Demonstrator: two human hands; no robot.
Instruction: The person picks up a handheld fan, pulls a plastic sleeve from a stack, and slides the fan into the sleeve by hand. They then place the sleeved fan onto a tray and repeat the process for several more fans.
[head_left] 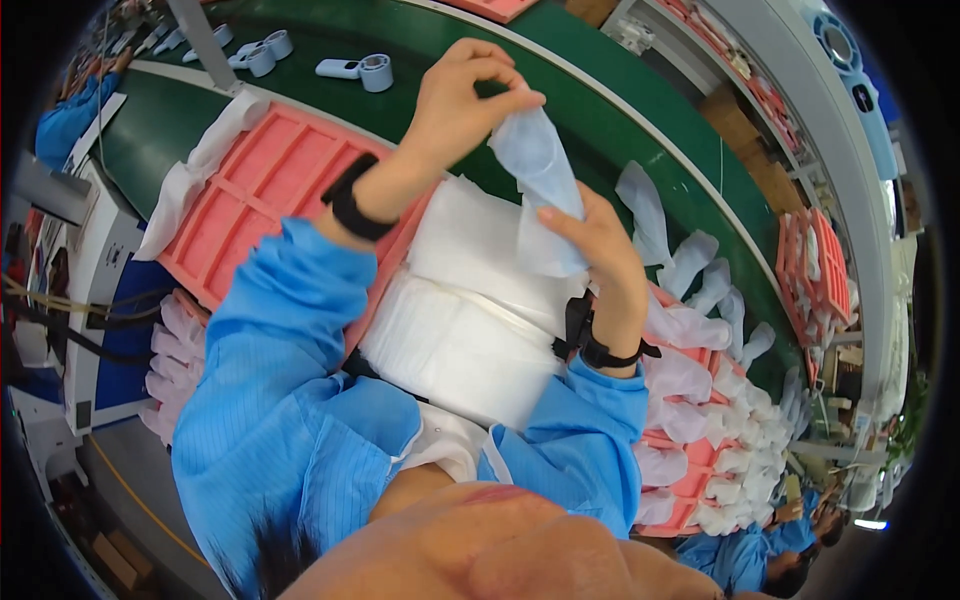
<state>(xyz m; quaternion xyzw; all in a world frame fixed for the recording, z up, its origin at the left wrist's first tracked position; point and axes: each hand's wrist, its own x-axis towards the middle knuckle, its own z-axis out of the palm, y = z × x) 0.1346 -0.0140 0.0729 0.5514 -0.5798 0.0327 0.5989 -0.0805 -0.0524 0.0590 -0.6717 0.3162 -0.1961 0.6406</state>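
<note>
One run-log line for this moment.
left hand: pinches top of translucent white pouch, light-blue item inside | right hand: grips pouch lower down | below: stacked thin white sheets | beyond: flat green surface

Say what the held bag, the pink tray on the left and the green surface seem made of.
Held bag: probably thin plastic film or foam sheet; soft, matte, with a bluish shape seeming to show through.
Pink tray: likely moulded plastic or foam; matte, with thick raised dividers.
Green surface: perhaps rubber or plastic; flat and even-coloured, exact material unclear.

Blue devices, white pouches, green worktop beneath.
</note>
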